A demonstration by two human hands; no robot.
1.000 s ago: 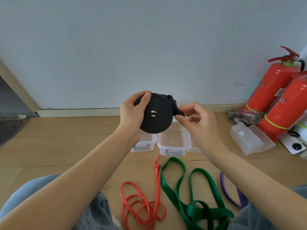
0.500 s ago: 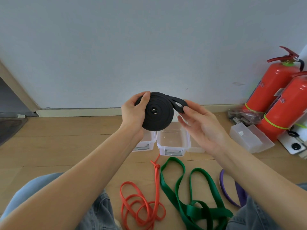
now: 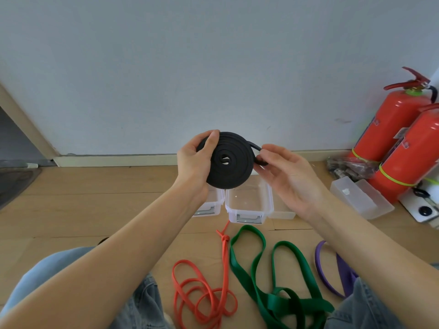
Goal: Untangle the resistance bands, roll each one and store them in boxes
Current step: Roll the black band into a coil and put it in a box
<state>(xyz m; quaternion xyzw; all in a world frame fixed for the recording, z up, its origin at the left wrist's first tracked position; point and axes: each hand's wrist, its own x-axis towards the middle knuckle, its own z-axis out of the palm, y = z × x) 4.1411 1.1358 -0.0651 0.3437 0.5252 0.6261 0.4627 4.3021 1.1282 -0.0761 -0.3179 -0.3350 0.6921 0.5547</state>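
Since the earlier frame, the right hand (image 3: 288,173) has closed back onto the free tail of the black band (image 3: 229,160), pressing it toward the coil's right edge. On the wooden floor (image 3: 95,210), the green band (image 3: 273,281), orange band (image 3: 202,293) and purple band (image 3: 330,271) lie loose and unrolled near the knees. Beyond them, two open clear boxes (image 3: 248,205) sit side by side, directly below the coil. The coil is held upright facing the camera, its roll axis pointing toward the viewer. The left hand (image 3: 194,162) grips the coil's left rim, thumb across the face, fingers behind. The right hand pinches the tail between thumb and fingertips, remaining fingers relaxed. Judged next: lower the coil flat into the right-hand box, which lies nearest and has unobstructed space above it; the tail may spring loose on release.
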